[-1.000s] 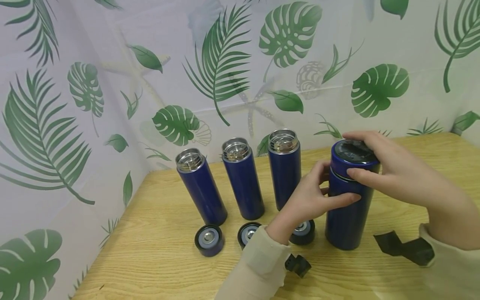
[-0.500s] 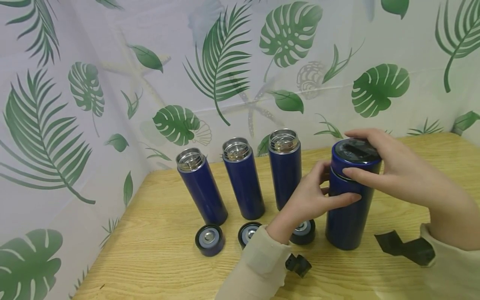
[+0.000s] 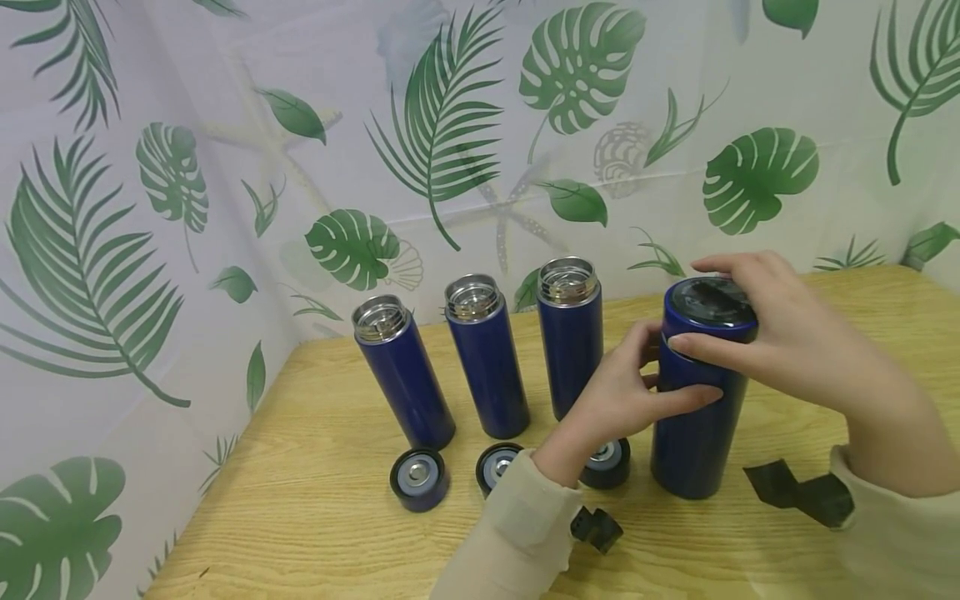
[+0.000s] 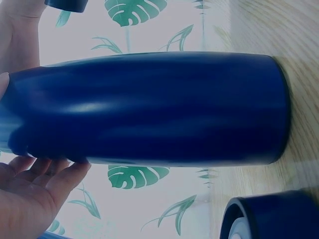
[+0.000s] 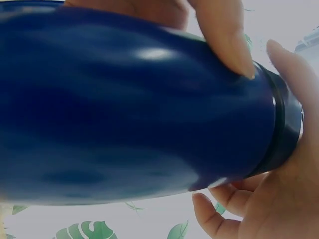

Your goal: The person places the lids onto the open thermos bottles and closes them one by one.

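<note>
A dark blue thermos bottle (image 3: 686, 454) stands upright on the wooden table at the right in the head view. My left hand (image 3: 611, 392) grips its upper body, thumb across the front and fingers behind. Above it, my right hand (image 3: 798, 333) holds the shiny black-topped lid (image 3: 705, 302), which sits on the bottle's mouth, its thumb lying along the lower edge. In the left wrist view the smooth bottle body (image 4: 164, 109) fills the middle. The right wrist view shows the right hand (image 5: 279, 199) round the lid (image 5: 286, 124).
Three blue bottles (image 3: 405, 383) with bare steel mouths stand in a row to the left. Lids (image 3: 418, 479) lie upside down in front of them, one partly behind the left sleeve. Black straps (image 3: 596, 529) hang by the sleeves. Behind the table (image 3: 322, 517) is a leaf-print cloth (image 3: 300, 175).
My right hand has turned slightly on the lid, its thumb sliding left along the front edge. My left hand and the bottle have stayed in place.
</note>
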Tool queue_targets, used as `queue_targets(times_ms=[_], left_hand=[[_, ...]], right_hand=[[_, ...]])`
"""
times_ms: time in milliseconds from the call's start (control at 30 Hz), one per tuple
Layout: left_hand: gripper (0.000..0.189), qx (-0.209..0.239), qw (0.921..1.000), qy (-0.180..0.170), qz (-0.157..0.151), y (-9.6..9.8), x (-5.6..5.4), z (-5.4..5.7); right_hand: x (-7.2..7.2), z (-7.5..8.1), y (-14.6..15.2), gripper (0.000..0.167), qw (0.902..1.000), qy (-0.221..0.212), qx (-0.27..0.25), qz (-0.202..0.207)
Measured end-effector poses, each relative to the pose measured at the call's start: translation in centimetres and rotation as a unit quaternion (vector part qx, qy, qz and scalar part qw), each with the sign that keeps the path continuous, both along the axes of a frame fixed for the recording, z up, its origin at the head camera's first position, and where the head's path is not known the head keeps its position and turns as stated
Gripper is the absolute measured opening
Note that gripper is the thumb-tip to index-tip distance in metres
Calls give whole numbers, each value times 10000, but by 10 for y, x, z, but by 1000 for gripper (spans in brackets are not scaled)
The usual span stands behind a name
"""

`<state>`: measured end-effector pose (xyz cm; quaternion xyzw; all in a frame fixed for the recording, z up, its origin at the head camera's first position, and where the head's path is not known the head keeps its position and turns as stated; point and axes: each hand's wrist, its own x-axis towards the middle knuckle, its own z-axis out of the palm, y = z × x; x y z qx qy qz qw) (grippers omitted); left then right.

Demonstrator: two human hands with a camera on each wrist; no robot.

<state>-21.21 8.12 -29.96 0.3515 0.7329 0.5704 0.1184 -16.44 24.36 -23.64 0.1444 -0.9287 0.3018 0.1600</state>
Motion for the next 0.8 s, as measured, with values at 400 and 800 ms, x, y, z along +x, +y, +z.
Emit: queue_targets(times_ms=[400, 800], left_hand=[[54, 176, 9998, -54, -87, 1, 0, 0], [53, 151, 9998, -55, -86, 0, -1, -1]], right_hand=[[-6, -7, 14, 68, 9941, 350, -107, 1020], [-2, -3, 8, 75, 9978, 274, -281, 543]])
